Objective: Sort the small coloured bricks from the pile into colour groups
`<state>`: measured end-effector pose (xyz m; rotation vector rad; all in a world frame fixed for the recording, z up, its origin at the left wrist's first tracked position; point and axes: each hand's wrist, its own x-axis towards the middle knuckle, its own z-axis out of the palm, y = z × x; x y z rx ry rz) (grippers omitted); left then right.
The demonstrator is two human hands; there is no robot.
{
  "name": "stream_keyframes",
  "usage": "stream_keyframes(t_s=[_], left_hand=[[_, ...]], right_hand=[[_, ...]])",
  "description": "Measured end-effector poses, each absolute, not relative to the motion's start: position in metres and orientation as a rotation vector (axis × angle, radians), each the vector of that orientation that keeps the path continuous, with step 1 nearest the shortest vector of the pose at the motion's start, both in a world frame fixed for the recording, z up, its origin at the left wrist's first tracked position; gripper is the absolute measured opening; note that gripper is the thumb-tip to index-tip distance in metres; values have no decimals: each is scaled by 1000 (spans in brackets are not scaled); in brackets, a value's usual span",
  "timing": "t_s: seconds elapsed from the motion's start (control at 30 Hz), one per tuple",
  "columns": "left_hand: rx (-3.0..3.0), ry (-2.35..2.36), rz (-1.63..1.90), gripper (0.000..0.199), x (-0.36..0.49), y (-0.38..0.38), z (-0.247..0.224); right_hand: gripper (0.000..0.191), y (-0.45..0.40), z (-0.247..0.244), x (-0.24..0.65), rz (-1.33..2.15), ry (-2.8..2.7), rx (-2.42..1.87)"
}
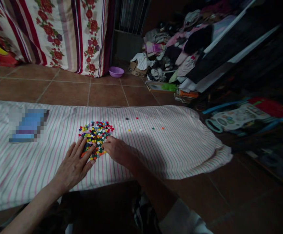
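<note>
A pile of small coloured cubes (98, 130) lies on the striped cloth (180, 146), mixing red, yellow, green, white, blue and other colours. My left hand (74, 162) rests on the pile's near left side, fingers stretched out and spread. At the right edge of the pile, my right hand (117, 149) has its fingers bent and pressed together; whatever they pinch is hidden. Several single pieces lie apart to the right in two loose rows, among them a black one (127, 118), a red one (136, 118), a yellow one (129, 130), a green one (153, 128) and an orange one (162, 128).
Left of the pile lies a blurred-out blue flat object (30, 125). Beyond the cloth are a tiled floor (68, 86), a flowered curtain (70, 35), a purple basin (116, 72) and a heap of clothes (173, 48). Blue-framed gear (241, 115) stands at right.
</note>
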<state>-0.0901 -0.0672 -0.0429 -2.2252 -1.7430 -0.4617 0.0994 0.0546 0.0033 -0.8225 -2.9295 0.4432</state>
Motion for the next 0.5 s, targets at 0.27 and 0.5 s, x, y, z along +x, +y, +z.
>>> stream_keyframes(t_s=[0.27, 0.5], left_hand=[[-2208, -1689, -501, 54, -93, -63, -50], [-2202, -1675, -498, 57, -92, -61, -52]], right_hand=[[17, 55, 2, 99, 463, -2870, -754], [16, 50, 3, 96, 425, -2873, -758]])
